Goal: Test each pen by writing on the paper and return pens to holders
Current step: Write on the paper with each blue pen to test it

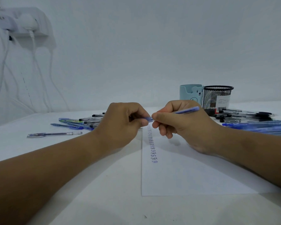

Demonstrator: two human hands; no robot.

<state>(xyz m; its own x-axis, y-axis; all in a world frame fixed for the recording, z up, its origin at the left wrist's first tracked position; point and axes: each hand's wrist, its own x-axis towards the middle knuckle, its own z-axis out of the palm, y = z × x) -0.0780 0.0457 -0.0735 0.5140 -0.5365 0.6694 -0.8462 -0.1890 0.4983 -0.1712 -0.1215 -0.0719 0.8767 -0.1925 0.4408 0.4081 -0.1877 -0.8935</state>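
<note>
Both hands gripped one blue pen (185, 110), the left hand (120, 125) pinching its cap (149, 119), the right hand (182, 125) its barrel. The paper (177, 176) carried a long "Test" column; both holders looked empty, piles of pens lay either side.

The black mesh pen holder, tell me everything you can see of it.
The black mesh pen holder is a round cup of dark wire mesh with a solid rim. It stands upright at the far right of the table, beside the pale blue bear holder. A white barcode label is stuck on its side. No pens show above its rim; loose pens lie at its base.
</note>
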